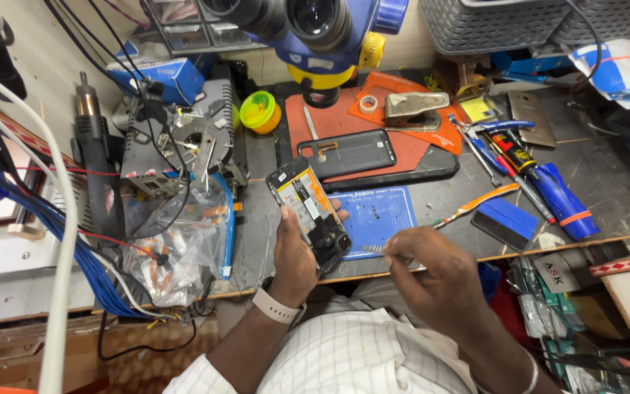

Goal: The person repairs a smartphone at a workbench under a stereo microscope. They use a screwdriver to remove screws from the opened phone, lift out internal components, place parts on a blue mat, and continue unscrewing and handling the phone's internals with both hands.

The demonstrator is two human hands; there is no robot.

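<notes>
My left hand [293, 255] grips an opened phone [309, 211] with its back cover off, so the orange and black inner parts show. The phone is held tilted above the bench's front edge. My right hand [432, 270] sits just right of it, fingers pinched on thin metal tweezers [373, 249] whose tips point left toward the phone's lower end. A white watch band circles my left wrist. Under the tweezers lies a small blue mat [384, 211].
A second phone body [348, 153] rests on an orange mat [402, 135] under a blue and yellow microscope [322, 36]. Screwdrivers, pliers and a blue-handled tool [563, 197] lie right. A hot-air tool [92, 146], wires and a plastic bag [184, 248] crowd the left.
</notes>
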